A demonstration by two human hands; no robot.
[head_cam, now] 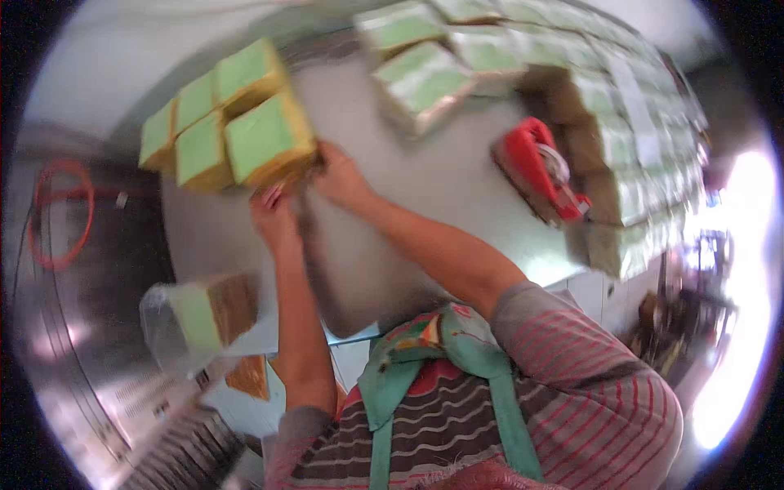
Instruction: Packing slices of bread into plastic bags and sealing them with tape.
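In the head view my left hand is at the near underside of a green-topped, yellow-sided block that looks like cake. My right hand is against the block's right corner. Both hands seem to hold it, though blur and the block hide the fingertips. Something small and pinkish shows at my left fingers. Similar unwrapped blocks stand close beside it, at the left of the grey tabletop.
Rows of plastic-wrapped green-topped blocks line the far and right sides. A red tape dispenser stands before them. At the near left edge is another block in a clear bag. A looped orange hose hangs farther left.
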